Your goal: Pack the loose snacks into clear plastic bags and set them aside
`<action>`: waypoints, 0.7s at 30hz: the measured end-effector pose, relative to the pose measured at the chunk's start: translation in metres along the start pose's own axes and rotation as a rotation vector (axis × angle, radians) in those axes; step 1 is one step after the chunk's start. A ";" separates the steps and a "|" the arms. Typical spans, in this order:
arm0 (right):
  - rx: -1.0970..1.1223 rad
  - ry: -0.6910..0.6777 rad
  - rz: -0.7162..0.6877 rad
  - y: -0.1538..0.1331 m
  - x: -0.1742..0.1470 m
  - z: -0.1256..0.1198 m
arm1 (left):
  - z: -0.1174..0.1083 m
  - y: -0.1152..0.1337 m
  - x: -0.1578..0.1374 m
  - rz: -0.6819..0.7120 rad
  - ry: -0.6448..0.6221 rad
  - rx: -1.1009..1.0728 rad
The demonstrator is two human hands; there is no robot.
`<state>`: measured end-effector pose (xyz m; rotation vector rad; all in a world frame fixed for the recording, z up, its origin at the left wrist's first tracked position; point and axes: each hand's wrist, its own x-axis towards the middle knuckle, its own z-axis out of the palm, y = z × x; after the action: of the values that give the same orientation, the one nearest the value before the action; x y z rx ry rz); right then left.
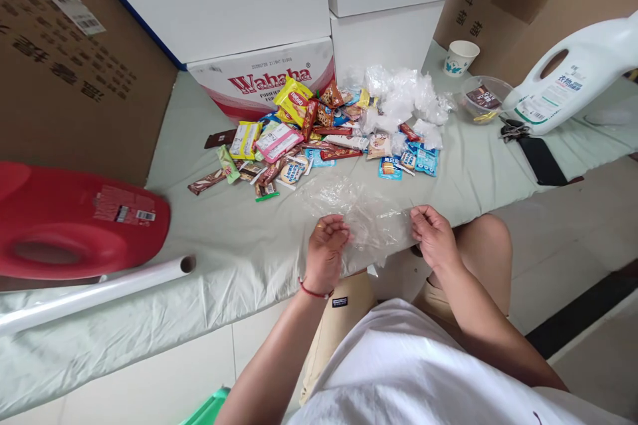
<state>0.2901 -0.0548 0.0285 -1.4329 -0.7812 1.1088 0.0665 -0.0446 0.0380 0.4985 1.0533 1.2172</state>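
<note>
A clear plastic bag (376,222) is stretched between my two hands at the front edge of the cloth-covered surface. My left hand (326,249) pinches its left side, fingers curled in. On the other side my right hand (432,234) grips the bag's edge between thumb and fingers. Just beyond lies a heap of wrapped snacks: a yellow packet (293,101), a pink packet (279,141), a round biscuit packet (293,170) and several chocolate-coloured bars. Crumpled clear bags (399,96) are piled at the heap's right.
A red jug (134,212) and a white roll (124,289) lie at left. Toward the right are a white detergent bottle (563,80), a plastic bowl (468,89), a paper cup (459,60) and a black phone (542,161). A Wahaba-like printed box (234,89) and cardboard boxes stand behind.
</note>
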 end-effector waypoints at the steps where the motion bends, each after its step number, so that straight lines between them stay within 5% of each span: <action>1: -0.010 0.020 0.003 0.001 0.001 -0.004 | -0.007 0.005 -0.002 0.031 0.033 -0.008; 5: -0.191 0.019 0.009 0.013 0.001 -0.031 | -0.044 0.019 -0.021 0.106 0.155 -0.005; 9: -0.492 -0.214 -0.020 0.010 0.007 -0.054 | -0.081 0.015 -0.050 0.146 0.273 0.095; 11: -0.612 -0.227 -0.112 -0.004 0.016 -0.053 | -0.094 0.009 -0.065 0.177 0.272 0.203; 15: -0.701 -0.275 -0.263 -0.029 0.042 -0.007 | -0.102 0.000 -0.084 0.256 0.179 0.432; 21: -0.572 -0.632 -0.101 -0.021 0.075 0.096 | -0.094 0.001 -0.091 0.288 0.163 0.531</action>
<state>0.2287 0.0520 0.0381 -1.4768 -1.7075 1.3390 -0.0134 -0.1480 0.0293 0.9998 1.4925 1.2372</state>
